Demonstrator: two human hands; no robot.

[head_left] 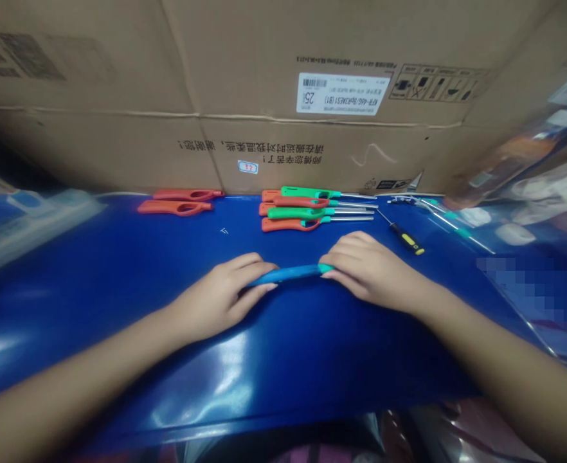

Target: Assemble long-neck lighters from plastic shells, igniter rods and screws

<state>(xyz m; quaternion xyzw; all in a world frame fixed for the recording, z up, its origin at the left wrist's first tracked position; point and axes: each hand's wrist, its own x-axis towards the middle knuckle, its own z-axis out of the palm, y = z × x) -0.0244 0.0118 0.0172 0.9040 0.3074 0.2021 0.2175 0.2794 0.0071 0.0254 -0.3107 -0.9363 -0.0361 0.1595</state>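
Note:
Between my two hands, above the blue tabletop point(341, 360), lies a blue lighter point(293, 274) with a long-handled body. My left hand point(230, 289) is closed around its left end. At the right end my right hand point(370, 270) grips a green collar of the lighter, and the fingers cover whatever lies beyond it. Behind my hands several red and green long-neck lighters point(293, 212) are laid side by side, their metal tubes pointing right. Two red lighter bodies point(175, 208) without tubes rest to the left of them.
A large cardboard box point(245, 77) stands along the back edge. A black and yellow screwdriver point(406, 239) lies right of the lighters. Loose metal tubes with green collars point(457, 228) are farther right, near blurred plastic bags point(548, 186). At left is a blurred pale container point(27, 225).

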